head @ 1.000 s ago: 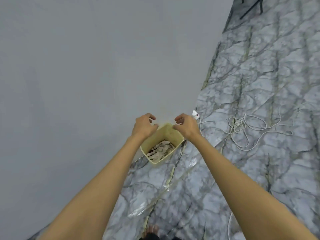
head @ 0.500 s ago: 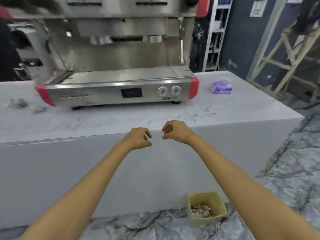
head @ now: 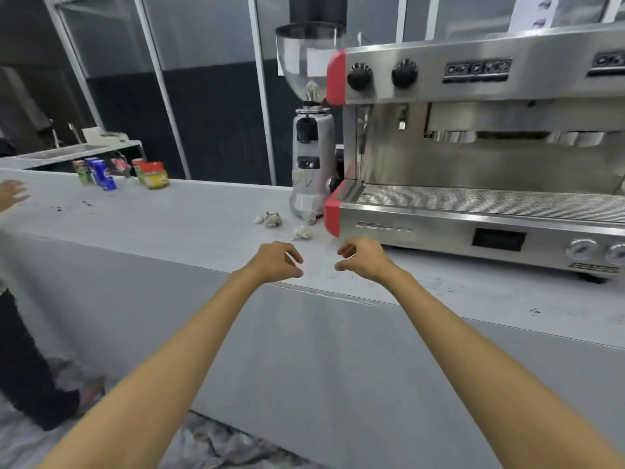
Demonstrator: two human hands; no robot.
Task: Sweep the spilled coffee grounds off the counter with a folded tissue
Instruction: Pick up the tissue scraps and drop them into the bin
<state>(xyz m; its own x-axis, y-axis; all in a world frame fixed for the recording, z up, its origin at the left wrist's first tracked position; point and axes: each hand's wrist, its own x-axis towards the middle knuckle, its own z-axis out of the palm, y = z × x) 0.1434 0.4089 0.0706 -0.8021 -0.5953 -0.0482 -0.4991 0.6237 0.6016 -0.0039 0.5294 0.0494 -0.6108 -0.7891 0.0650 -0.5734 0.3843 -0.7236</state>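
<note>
- Your left hand (head: pixel 275 262) and right hand (head: pixel 363 260) hover side by side over the front edge of the desk (head: pixel 189 225); the fingers of both are loosely curled and hold nothing; no tissue is in either hand.
- The coffee grounds (head: pixel 443 286) lie as dark specks on the desk to the right of your right hand, in front of the espresso machine (head: pixel 473 184); a few more specks (head: pixel 72 206) sit far to the left, near the cans and jar (head: pixel 154 175).
- Crumpled tissue wads (head: pixel 272 219) rest on the desk at the foot of the grinder (head: pixel 311 164), with another wad (head: pixel 301 232) just beyond your hands; whether any is fit to fold you cannot tell from here.
- Judge the tissue as very light, soft and limp, easily torn; folded flat it should gain a firmer edge; pinch it along the fold, thumb on top and fingers beneath, leaving the lower edge free to push.
- The grounds look dry, fine and loose; they will likely scatter under a quick stroke, so press lightly and sweep slowly toward the desk edge.
- Another person's hand (head: pixel 12 194) shows at the far left, well apart from yours.
</note>
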